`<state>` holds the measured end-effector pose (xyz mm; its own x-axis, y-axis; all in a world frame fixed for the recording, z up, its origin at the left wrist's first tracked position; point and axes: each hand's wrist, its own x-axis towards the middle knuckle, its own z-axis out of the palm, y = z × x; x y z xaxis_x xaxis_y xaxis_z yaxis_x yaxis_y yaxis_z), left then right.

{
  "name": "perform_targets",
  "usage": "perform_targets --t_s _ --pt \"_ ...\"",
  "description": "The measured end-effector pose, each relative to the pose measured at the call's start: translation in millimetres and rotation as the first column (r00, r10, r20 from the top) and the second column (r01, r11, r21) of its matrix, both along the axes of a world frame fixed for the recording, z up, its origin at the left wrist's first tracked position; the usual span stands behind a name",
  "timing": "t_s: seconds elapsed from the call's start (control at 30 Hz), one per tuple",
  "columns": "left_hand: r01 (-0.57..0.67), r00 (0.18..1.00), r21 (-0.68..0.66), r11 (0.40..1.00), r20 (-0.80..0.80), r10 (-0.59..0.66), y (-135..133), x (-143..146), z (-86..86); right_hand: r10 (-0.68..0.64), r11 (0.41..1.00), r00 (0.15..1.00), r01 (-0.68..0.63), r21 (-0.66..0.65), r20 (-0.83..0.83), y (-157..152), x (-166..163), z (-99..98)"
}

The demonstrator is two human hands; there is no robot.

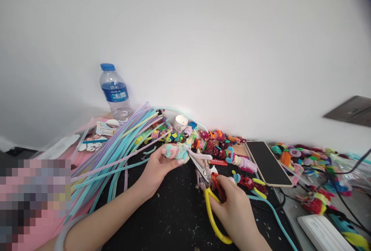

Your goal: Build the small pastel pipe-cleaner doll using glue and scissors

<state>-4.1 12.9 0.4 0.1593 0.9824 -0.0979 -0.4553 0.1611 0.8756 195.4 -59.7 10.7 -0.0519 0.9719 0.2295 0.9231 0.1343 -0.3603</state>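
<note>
My left hand (158, 168) pinches a small figure of pastel pink and mint pipe cleaner (174, 151) above the black mat (162, 220). A pale pink stem (202, 156) sticks out from its right side. Scissors (204, 173) with one yellow and one red handle are gripped in my right hand (232, 204). Their blades point up and left, with the tips at the figure's right edge. Whether the tips touch the figure, I cannot tell. Part of the red handle is hidden behind my fingers.
Long pipe cleaners (124, 143) lie in a bundle at left, near a water bottle (115, 92). A paper cup (181, 123) stands by the wall among several finished figures (214, 148). At right are a phone (269, 163), more figures (298, 162), cables and a white box (323, 233).
</note>
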Motion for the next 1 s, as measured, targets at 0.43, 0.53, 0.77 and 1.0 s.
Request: perform_targets --t_s 0.43,0.53,0.77,1.0 --pt "-0.005 0.996 0.108 0.994 -0.084 0.014 1.7 -0.9 -6.5 -0.008 0.999 1.0 0.007 -0.051 -0.014 -2.3 -3.3 0.0" --pt "-0.01 0.997 0.108 0.994 -0.08 0.019 1.4 -0.9 -7.2 -0.006 0.999 1.0 0.006 -0.041 -0.003 -2.8 -4.1 0.0" --pt "-0.006 0.997 0.098 0.995 -0.079 0.014 2.5 -0.7 -6.4 0.001 0.998 1.0 -0.001 -0.058 0.006 -3.7 -4.3 -2.9" --pt "-0.029 1.0 0.037 0.999 -0.003 0.029 0.1 1.1 -3.1 -0.021 0.998 0.999 0.019 -0.057 -0.043 -5.1 -4.5 -5.5"
